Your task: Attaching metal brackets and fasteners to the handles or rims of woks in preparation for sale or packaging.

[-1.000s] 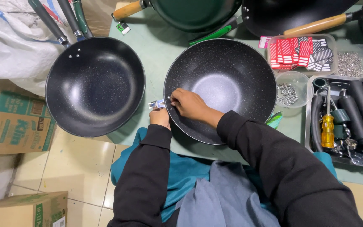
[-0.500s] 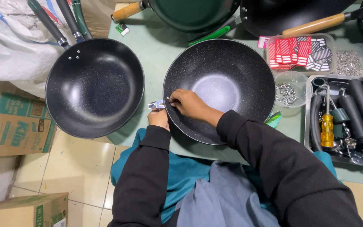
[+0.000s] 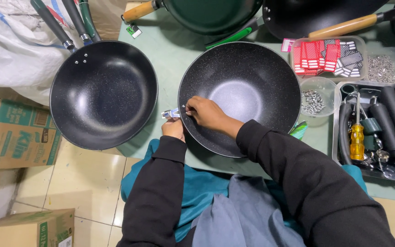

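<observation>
A black speckled wok (image 3: pixel 248 87) without a handle lies on the pale green table in front of me. My left hand (image 3: pixel 173 128) is outside its left rim, pinching a small metal bracket (image 3: pixel 170 113) against the rim. My right hand (image 3: pixel 206 113) reaches inside the wok, fingertips pressed to the inner wall right by the bracket, on something too small to make out.
A second black wok (image 3: pixel 104 93) with a handle sits to the left. A tray of black handles and a yellow screwdriver (image 3: pixel 356 137) stands at right, with a bowl of screws (image 3: pixel 314 101) and a box of red and black tags (image 3: pixel 325 56). Cardboard boxes (image 3: pixel 14 132) stand on the floor.
</observation>
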